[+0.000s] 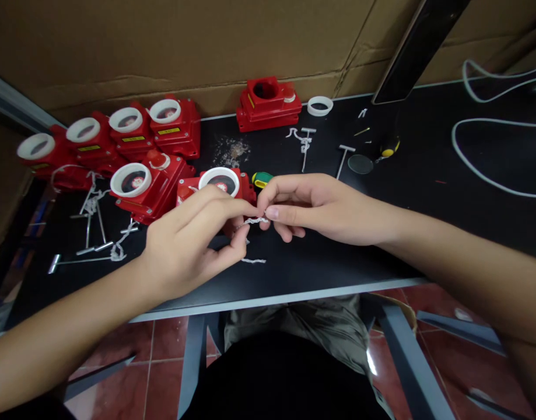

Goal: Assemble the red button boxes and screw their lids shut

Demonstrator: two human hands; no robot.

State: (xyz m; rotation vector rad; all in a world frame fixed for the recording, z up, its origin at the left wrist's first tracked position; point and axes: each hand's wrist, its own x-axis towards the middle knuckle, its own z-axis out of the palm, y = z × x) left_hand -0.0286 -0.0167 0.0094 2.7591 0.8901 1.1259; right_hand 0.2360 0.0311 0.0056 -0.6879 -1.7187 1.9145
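A thin whitish chain (255,220) runs between my two hands above the front of the black table. My left hand (193,236) pinches one part of it between thumb and fingers, and a loose end (254,261) hangs out below. At the other side my right hand (314,205) grips the chain's end between thumb and forefinger; a tiny metal bit shows at the thumb tip. Just behind the hands sits a red box with a white ring (219,179), partly covered by my left hand. A green and yellow handle (262,179) pokes out beside my right fingers.
Several red boxes (175,131) with white rings line the back left. T-shaped metal hammers (86,259) with chains lie at left. Farther back are an open red box (268,105), a loose white ring (320,105), a glass disc (360,164) and a white cable (482,175).
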